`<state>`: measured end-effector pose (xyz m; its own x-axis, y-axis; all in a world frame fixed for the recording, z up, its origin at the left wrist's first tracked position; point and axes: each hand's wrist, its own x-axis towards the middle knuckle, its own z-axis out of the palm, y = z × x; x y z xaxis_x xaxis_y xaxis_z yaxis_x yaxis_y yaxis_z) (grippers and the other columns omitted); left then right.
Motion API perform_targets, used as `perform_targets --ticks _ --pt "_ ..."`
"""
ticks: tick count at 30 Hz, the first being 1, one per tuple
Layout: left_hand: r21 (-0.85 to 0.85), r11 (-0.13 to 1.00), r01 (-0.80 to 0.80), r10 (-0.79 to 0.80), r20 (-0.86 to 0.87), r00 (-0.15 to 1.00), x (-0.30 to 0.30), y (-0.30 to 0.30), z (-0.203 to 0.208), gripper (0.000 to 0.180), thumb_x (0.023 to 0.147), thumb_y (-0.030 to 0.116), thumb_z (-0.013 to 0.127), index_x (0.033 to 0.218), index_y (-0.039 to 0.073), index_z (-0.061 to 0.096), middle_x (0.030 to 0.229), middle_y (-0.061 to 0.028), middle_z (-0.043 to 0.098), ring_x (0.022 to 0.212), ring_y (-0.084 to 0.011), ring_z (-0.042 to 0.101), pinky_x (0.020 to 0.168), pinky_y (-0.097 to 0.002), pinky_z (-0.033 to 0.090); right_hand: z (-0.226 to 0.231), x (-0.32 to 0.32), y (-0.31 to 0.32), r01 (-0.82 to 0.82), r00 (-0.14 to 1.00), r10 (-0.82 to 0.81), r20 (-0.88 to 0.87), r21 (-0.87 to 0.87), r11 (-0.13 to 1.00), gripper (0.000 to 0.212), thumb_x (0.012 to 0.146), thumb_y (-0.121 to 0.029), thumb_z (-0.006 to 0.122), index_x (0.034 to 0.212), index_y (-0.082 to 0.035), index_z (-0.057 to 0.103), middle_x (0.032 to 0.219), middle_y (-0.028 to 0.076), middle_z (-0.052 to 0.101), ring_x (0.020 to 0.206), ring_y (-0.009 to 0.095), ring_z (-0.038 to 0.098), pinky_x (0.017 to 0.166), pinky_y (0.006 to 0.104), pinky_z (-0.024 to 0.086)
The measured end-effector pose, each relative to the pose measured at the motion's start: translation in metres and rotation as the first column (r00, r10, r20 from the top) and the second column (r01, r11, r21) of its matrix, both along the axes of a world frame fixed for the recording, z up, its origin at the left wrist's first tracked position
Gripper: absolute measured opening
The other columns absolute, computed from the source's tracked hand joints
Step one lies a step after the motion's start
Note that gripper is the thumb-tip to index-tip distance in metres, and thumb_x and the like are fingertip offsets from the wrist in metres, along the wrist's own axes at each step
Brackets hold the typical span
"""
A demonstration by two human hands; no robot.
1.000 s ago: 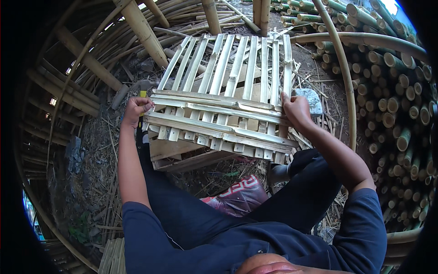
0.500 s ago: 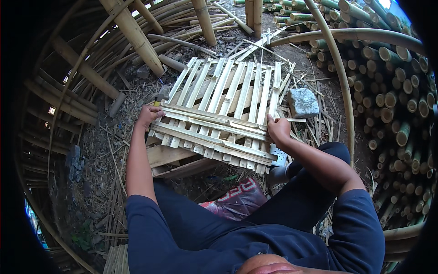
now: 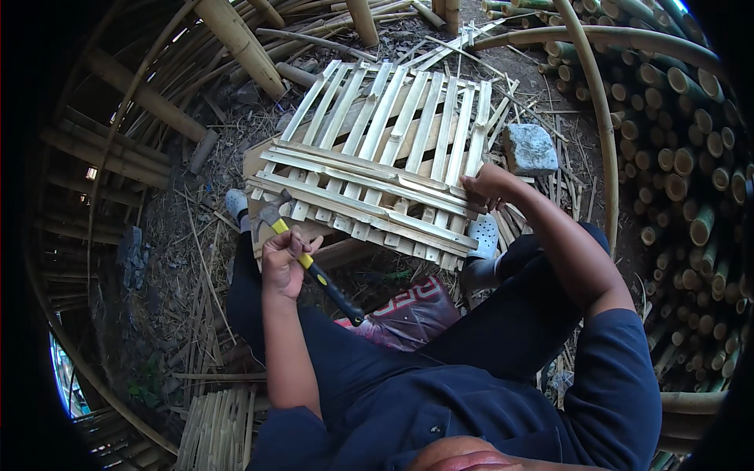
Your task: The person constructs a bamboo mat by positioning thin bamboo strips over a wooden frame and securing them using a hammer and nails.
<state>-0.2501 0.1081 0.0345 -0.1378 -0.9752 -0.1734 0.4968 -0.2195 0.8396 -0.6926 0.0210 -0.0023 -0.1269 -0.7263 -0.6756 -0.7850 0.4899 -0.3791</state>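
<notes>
A slatted bamboo panel [image 3: 389, 129] lies in front of me, with long strips running away and crosswise bamboo strips [image 3: 357, 179] along its near part. My left hand [image 3: 284, 255] is closed round the handle of a hammer [image 3: 319, 275], held in front of the panel's near left corner. The hammer's metal head points up and away, and its yellow and black handle slants down to the right. At the right end of the crosswise strips, my right hand [image 3: 488, 185] has its fingers curled over the panel's edge. Wooden boards partly show beneath the panel.
A pale stone block [image 3: 530, 149] sits right of the panel. Cut bamboo poles [image 3: 675, 173] are stacked at the right, behind a bent pole [image 3: 598, 118]. Between my legs lies a printed sack [image 3: 412, 314]. A bundle of bamboo strips [image 3: 214, 428] is at the lower left.
My left hand has come away from the panel's left end, nearer to me, and now holds the hammer up in view. My right hand stays at the right edge. The whole view has shifted slightly.
</notes>
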Motion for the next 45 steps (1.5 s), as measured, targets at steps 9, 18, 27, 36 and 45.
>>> perform_targets --ticks 9,18,27,36,45 --pt "0.083 0.978 -0.194 0.185 0.104 0.977 -0.062 0.031 -0.066 0.011 0.077 -0.004 0.064 0.075 0.007 0.066 0.078 0.0021 0.056 0.067 -0.0097 0.051 0.071 -0.0277 0.039 0.032 -0.015 -0.056 -0.101 0.980 0.107 -0.166 0.043 0.994 0.073 0.097 -0.063 0.053 0.113 0.007 0.069 0.105 0.019 0.074 0.083 0.032 0.075 0.069 0.0477 0.062" --pt "0.010 0.981 -0.194 0.194 0.004 0.981 -0.082 0.022 -0.064 0.018 0.074 -0.007 0.063 0.068 0.009 0.058 0.075 0.0031 0.047 0.067 -0.0089 0.044 0.091 -0.0390 0.042 -0.026 -0.131 -0.180 0.468 0.883 -0.398 0.247 -0.415 0.780 0.056 0.100 -0.050 0.059 0.109 0.005 0.063 0.100 0.013 0.064 0.086 0.023 0.066 0.066 0.0393 0.062" --pt "-0.010 0.982 -0.189 0.187 -0.097 0.977 -0.072 0.027 -0.066 0.007 0.081 0.000 0.076 0.082 0.004 0.071 0.081 0.0031 0.054 0.076 -0.0089 0.050 0.093 -0.0370 0.045 -0.063 -0.124 -0.221 0.631 0.662 -0.361 0.657 -0.228 0.742 0.024 0.106 -0.031 0.056 0.101 -0.009 0.066 0.090 0.000 0.063 0.076 0.013 0.059 0.074 0.0302 0.052" --pt "0.068 0.990 -0.124 0.129 -0.079 0.988 -0.082 0.018 -0.080 0.007 0.086 0.007 0.076 0.092 0.006 0.073 0.081 0.0024 0.063 0.072 -0.0083 0.055 0.085 -0.0350 0.048 -0.077 -0.160 -0.244 0.639 0.626 -0.336 0.704 -0.217 0.738 0.016 0.099 -0.018 0.067 0.092 -0.003 0.067 0.081 0.001 0.062 0.068 0.010 0.058 0.066 0.0268 0.052" --pt "0.029 0.956 -0.291 0.291 0.001 0.957 -0.110 0.010 -0.063 0.009 0.084 -0.001 0.076 0.092 0.002 0.074 0.078 0.0035 0.060 0.068 -0.0065 0.049 0.065 -0.0221 0.037 -0.074 -0.171 -0.229 0.612 0.644 -0.189 0.741 -0.352 0.708 0.034 0.090 -0.027 0.078 0.098 0.004 0.069 0.082 0.004 0.059 0.069 0.013 0.060 0.063 0.0261 0.052"
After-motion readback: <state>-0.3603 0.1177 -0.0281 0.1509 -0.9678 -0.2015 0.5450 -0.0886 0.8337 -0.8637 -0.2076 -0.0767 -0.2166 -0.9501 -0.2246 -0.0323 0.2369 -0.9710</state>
